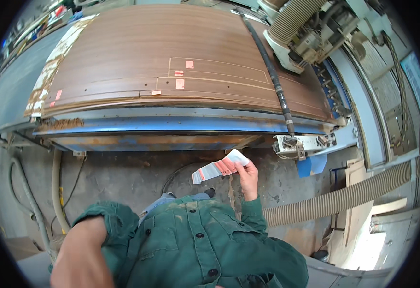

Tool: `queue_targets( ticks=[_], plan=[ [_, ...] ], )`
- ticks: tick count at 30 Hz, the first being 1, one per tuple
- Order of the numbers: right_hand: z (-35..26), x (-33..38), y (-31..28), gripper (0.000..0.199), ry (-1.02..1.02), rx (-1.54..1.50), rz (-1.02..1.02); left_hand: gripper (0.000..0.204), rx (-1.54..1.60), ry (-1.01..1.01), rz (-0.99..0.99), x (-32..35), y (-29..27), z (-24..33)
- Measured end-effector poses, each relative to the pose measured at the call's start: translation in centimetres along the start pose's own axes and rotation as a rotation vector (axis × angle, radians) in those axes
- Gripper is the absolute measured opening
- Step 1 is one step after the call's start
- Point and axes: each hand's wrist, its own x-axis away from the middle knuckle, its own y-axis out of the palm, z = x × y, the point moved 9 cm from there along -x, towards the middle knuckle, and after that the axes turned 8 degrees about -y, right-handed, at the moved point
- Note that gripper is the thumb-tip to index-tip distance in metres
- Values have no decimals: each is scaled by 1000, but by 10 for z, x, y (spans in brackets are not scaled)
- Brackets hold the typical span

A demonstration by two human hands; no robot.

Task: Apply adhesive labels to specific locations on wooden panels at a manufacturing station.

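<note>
The right hand (249, 180) is drawn together in a pinch, thumb uppermost, and has hold of the white end of the labels (215, 169). These run leftward from the fingers in an overlapping band of white, grey and red; I cannot tell whether they form one strip or several pieces. The free end hangs clear above the floor (123, 175).

Below and well to the left of those fingers, the left forearm (83, 254) is raised and blurred. The left hand is out of sight, so I cannot tell how its fingers stand or whether they hold anything.

Just below the right fingers is the green shirt (191, 240) of the wearer. To their right, a ribbed hose (339, 199) crosses the floor. Up and to their right sits a metal bracket (289, 144), with a blue flap (312, 165) beneath it.

Beyond the fingers, across a blue rail (171, 127), lies a brown panel (123, 38) with grooves cut in it. Several pinkish tags (189, 64) rest on its near part. A dark bar (266, 55) spans the panel; the machine head (315, 33) stands beyond, to the right.
</note>
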Motion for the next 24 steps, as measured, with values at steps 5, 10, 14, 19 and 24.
queue_targets(
  ticks=[5, 10, 14, 19, 24],
  plan=[
    [-35, 23, 48, 16, 18, -57, -258, 45, -20, -812, 640, 155, -35, -139],
    [-60, 40, 92, 12, 71, -175, -466, 47, -78, -1368, 1066, 283, 22, -232],
    [-62, 32, 87, 12, 59, -225, -360, 18, 182, -1446, 1225, 321, 53, -250],
    [-49, 34, 69, 13, 126, -220, -273, 9, 82, -1457, 1261, 334, 45, -243],
    [-44, 39, 60, 12, 105, -204, -250, 12, 6, -1502, 1234, 331, 47, -245]
  ],
)
